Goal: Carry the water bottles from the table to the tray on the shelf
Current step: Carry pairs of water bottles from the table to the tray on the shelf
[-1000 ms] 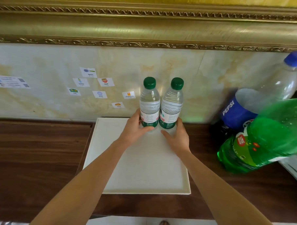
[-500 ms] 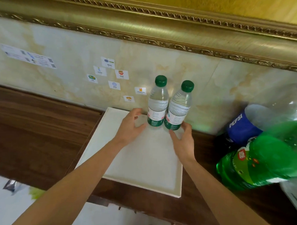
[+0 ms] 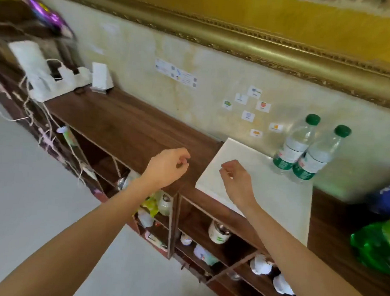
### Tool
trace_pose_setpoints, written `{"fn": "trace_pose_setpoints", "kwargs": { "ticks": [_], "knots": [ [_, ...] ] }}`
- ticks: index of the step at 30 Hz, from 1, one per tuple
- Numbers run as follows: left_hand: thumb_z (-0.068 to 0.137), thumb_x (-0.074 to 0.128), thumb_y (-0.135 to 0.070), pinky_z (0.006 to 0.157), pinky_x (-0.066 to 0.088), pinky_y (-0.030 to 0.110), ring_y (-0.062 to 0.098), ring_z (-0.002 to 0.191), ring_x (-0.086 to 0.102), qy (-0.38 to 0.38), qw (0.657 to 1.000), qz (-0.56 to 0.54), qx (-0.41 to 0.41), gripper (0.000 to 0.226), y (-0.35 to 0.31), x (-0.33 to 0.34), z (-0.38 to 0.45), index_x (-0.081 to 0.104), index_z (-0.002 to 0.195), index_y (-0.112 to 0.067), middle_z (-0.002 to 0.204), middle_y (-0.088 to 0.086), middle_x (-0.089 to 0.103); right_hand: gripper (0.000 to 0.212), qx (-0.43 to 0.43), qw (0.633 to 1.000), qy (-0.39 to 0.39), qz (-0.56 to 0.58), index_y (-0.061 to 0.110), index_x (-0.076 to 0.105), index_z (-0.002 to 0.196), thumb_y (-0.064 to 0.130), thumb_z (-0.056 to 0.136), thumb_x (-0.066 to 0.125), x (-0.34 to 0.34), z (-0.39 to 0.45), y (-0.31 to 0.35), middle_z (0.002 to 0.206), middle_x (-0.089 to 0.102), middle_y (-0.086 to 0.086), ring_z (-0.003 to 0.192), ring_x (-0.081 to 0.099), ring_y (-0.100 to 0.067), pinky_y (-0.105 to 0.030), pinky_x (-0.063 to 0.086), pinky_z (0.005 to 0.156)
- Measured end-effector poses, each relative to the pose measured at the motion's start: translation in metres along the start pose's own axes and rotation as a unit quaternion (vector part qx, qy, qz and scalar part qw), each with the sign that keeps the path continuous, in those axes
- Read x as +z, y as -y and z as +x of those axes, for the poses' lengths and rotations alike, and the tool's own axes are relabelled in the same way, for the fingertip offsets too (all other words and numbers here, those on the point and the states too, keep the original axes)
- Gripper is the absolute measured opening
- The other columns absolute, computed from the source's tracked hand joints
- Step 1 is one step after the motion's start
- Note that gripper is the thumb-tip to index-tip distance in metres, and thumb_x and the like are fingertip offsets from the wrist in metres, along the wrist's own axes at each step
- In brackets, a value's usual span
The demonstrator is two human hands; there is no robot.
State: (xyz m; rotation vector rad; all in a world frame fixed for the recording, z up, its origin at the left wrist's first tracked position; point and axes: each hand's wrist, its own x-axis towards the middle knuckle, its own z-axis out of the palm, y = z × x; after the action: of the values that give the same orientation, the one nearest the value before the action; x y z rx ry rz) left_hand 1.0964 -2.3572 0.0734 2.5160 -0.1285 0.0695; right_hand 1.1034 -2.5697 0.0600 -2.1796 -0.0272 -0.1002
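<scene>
Head view, frame tilted, some motion blur at the edges.

Landmark: white tray (image 3: 265,195) lying flat on top of the dark wooden shelf (image 3: 128,127), its far edge against the marbled wall (image 3: 149,56).

Water bottles: two, clear with green caps and green-and-white labels. Both stand upright on the far right corner of the tray, close to the wall. Left bottle (image 3: 294,143) and right bottle (image 3: 319,153) are touching side by side.

Left hand (image 3: 166,166): held in the air to the left of the tray, over the bare shelf top. Fingers loosely curled, nothing in them.

Right hand (image 3: 235,178): held over the near left part of the tray, well apart from the bottles. Fingers loosely curled, nothing held. Cannot tell whether it touches the tray surface.

Wall behind the tray: small picture stickers (image 3: 249,107) to the left of the bottles, a gilded frame (image 3: 283,46) above.

Right of the tray: a green plastic bottle (image 3: 377,247) lying on the shelf top, blurred, with a blue-labelled one (image 3: 386,198) behind it.

Far left of the tray, at the shelf's end: white cloth items (image 3: 43,76) and a small white box (image 3: 101,76).

Below the tray: open shelf compartments holding small jars and packets, too blurred to name.
</scene>
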Motion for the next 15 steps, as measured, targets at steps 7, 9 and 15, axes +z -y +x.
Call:
{"fn": "trace_pose_setpoints", "kwargs": {
  "ticks": [7,9,15],
  "knots": [
    [0.088,0.059,-0.030,0.085,0.053,0.039,0.020,0.099,0.064,-0.057,0.981,0.059,-0.178,0.031,0.177,-0.144,-0.204,0.060,0.119,-0.024,0.111,-0.003,0.069,0.006,-0.122,0.972,0.201,-0.001,0.011,0.063,0.090,0.010,0.087,0.059,0.216,-0.092,0.150,0.082,0.067,-0.005,0.082,0.063,-0.021,-0.030,0.048,0.078],
    [0.088,0.060,-0.029,0.087,0.052,0.037,0.019,0.101,0.064,-0.100,0.964,0.059,-0.240,0.030,0.216,-0.185,-0.268,0.061,0.117,-0.024,0.109,-0.003,0.069,0.004,-0.155,0.955,0.254,0.026,0.010,0.063,0.088,0.007,0.086,0.060,0.279,-0.124,0.201,0.081,0.066,-0.008,0.076,0.063,-0.020,-0.023,0.050,0.072],
    [0.088,0.060,-0.026,0.086,0.052,0.032,0.015,0.097,0.064,-0.220,0.889,0.045,-0.399,0.027,0.317,-0.295,-0.431,0.061,0.115,-0.022,0.103,-0.006,0.069,0.014,-0.277,0.873,0.400,0.045,-0.001,0.064,0.100,0.002,0.087,0.061,0.452,-0.228,0.348,0.088,0.065,-0.013,0.084,0.063,-0.029,-0.040,0.050,0.082]
  ]
}}
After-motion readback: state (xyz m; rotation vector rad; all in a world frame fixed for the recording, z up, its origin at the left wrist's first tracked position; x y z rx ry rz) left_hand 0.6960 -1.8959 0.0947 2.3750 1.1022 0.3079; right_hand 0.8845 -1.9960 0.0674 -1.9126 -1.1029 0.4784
